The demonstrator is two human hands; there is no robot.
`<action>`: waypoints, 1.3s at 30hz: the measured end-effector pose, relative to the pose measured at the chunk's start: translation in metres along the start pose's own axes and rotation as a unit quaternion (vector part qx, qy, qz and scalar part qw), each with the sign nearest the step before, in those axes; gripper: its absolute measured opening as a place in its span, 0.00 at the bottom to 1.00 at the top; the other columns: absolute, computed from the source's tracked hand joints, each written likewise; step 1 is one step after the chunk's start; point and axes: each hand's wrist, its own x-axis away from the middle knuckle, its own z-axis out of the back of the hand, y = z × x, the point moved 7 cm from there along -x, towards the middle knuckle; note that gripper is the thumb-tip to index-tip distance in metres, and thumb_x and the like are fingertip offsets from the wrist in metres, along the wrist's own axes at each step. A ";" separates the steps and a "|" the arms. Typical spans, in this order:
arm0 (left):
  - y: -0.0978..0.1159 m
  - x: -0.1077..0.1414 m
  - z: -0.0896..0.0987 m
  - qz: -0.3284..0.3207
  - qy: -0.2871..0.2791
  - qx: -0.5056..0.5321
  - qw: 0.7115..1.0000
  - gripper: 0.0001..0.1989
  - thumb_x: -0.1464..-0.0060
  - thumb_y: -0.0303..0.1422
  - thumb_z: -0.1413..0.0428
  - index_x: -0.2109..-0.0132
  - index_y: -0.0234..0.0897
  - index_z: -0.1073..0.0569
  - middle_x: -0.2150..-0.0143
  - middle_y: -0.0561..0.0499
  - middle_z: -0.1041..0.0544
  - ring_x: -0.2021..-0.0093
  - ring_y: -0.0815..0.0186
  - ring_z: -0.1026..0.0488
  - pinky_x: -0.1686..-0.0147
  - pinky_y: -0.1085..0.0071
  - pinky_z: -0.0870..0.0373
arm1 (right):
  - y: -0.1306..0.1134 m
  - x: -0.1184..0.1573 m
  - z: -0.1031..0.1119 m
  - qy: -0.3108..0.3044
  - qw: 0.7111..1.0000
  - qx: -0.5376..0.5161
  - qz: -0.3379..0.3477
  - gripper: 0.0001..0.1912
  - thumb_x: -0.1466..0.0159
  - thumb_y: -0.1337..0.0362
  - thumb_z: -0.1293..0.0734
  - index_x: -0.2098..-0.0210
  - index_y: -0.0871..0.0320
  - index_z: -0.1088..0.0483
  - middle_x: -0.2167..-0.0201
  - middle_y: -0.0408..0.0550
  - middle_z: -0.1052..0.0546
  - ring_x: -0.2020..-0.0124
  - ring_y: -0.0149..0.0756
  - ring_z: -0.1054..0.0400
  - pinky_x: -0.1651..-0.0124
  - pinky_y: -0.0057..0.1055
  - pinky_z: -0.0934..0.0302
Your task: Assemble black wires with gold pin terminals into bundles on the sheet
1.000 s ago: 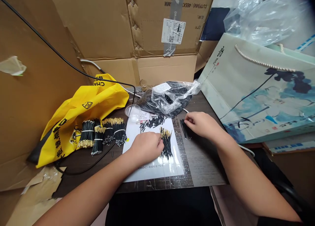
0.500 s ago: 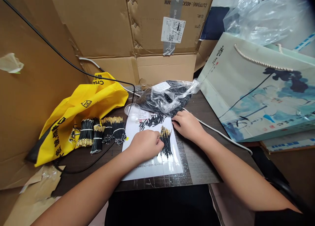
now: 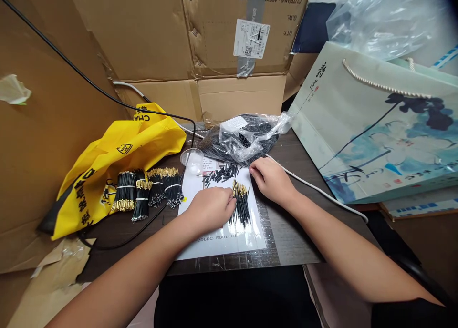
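Observation:
My left hand [image 3: 212, 208] is closed with thumb and fingertips together, right beside a loose pile of short black wires with gold terminals [image 3: 241, 206]. Whatever it may hold is hidden behind the fingers. To the right of the pile, my right hand [image 3: 272, 180] has its fingertips pinched together near the front edge of a clear plastic bag of black pieces [image 3: 243, 136]; anything in that pinch is too small to make out. Short black tubes [image 3: 223, 174] lie scattered between the bag and the wires. Under the wires and tubes is a printed white sheet [image 3: 246, 242].
Several banded bundles of black wires [image 3: 142, 199] stand to the left, before a yellow bag [image 3: 125, 144]. A clear round lid [image 3: 192, 158] sits behind the sheet. A paper gift bag [image 3: 379, 132] rises on the right, and cardboard [image 3: 229, 42] walls the back.
Both hands stay in nearly the same places and remain closed. The left has shifted very slightly at the wire pile. The view has tilted a little.

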 end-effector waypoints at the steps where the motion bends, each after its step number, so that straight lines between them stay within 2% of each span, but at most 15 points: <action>1: -0.001 0.000 0.001 0.002 -0.003 0.021 1.000 0.15 0.41 0.39 0.53 0.72 0.38 0.31 0.76 0.48 0.27 0.75 0.64 0.32 0.75 0.70 0.49 | 0.000 0.001 0.000 0.002 1.000 -0.008 -0.001 0.07 0.31 0.68 0.42 0.64 0.58 0.33 0.67 0.49 0.27 0.64 0.38 0.37 0.60 0.33 0.45; 5: -0.001 0.000 0.008 0.016 -0.003 0.136 0.991 0.12 0.46 0.34 0.51 0.76 0.38 0.33 0.83 0.53 0.32 0.81 0.69 0.36 0.79 0.73 0.49 | -0.001 0.002 -0.002 0.006 0.999 -0.040 -0.009 0.08 0.31 0.66 0.41 0.64 0.58 0.32 0.69 0.48 0.27 0.65 0.37 0.36 0.61 0.33 0.44; 8: 0.003 0.001 0.017 0.007 0.021 0.191 0.981 0.09 0.49 0.31 0.50 0.76 0.38 0.33 0.83 0.55 0.33 0.83 0.71 0.36 0.80 0.74 0.49 | -0.001 0.004 0.000 0.015 0.996 -0.086 -0.019 0.07 0.31 0.66 0.40 0.63 0.58 0.31 0.69 0.47 0.27 0.65 0.36 0.35 0.61 0.32 0.42; 13: 0.009 0.002 0.027 -0.035 0.051 0.177 0.982 0.09 0.46 0.30 0.51 0.74 0.37 0.34 0.81 0.56 0.33 0.80 0.72 0.35 0.76 0.75 0.45 | -0.014 0.006 0.006 0.037 0.978 -0.203 0.029 0.08 0.31 0.66 0.39 0.57 0.56 0.29 0.61 0.48 0.23 0.59 0.35 0.31 0.54 0.34 0.38; 15: 0.010 0.002 0.029 -0.055 0.070 0.155 0.984 0.09 0.45 0.30 0.51 0.74 0.37 0.35 0.80 0.56 0.32 0.77 0.72 0.34 0.74 0.74 0.43 | -0.023 0.007 0.006 0.026 0.973 -0.219 0.063 0.09 0.31 0.66 0.39 0.55 0.56 0.28 0.62 0.48 0.23 0.59 0.35 0.31 0.54 0.35 0.38; 19: 0.008 0.000 0.029 -0.071 0.096 0.128 0.985 0.09 0.44 0.31 0.51 0.72 0.37 0.34 0.77 0.55 0.30 0.75 0.71 0.34 0.71 0.74 0.42 | -0.036 0.009 0.005 0.008 0.971 -0.209 0.115 0.09 0.31 0.65 0.39 0.56 0.56 0.28 0.66 0.47 0.24 0.63 0.35 0.33 0.57 0.36 0.38; 24: 0.008 -0.001 0.025 -0.089 0.099 0.116 0.984 0.08 0.44 0.31 0.50 0.70 0.37 0.32 0.74 0.55 0.28 0.73 0.71 0.33 0.70 0.74 0.40 | -0.038 0.010 0.009 0.035 0.972 -0.200 0.122 0.10 0.32 0.64 0.38 0.53 0.56 0.29 0.64 0.48 0.23 0.63 0.36 0.33 0.58 0.36 0.38; 29: 0.009 0.001 0.029 -0.116 0.130 0.103 0.979 0.07 0.43 0.31 0.49 0.68 0.37 0.29 0.73 0.55 0.28 0.71 0.70 0.32 0.68 0.73 0.39 | -0.042 0.010 0.009 0.015 0.975 -0.174 0.135 0.07 0.31 0.66 0.39 0.59 0.56 0.28 0.67 0.47 0.25 0.65 0.35 0.35 0.58 0.36 0.39; 33: 0.007 0.004 0.038 -0.124 0.181 0.132 0.967 0.07 0.41 0.32 0.49 0.62 0.37 0.26 0.70 0.54 0.26 0.69 0.70 0.31 0.65 0.72 0.37 | -0.040 0.009 0.011 0.023 0.976 -0.170 0.134 0.06 0.31 0.66 0.38 0.60 0.57 0.29 0.67 0.47 0.25 0.65 0.35 0.36 0.58 0.35 0.40; 39: 0.005 0.001 0.038 -0.123 0.177 0.197 0.956 0.09 0.37 0.34 0.49 0.59 0.38 0.25 0.64 0.52 0.22 0.63 0.69 0.27 0.59 0.72 0.35 | -0.038 0.011 0.010 0.027 0.976 -0.166 0.141 0.06 0.31 0.66 0.38 0.59 0.57 0.29 0.67 0.47 0.25 0.65 0.35 0.35 0.58 0.35 0.39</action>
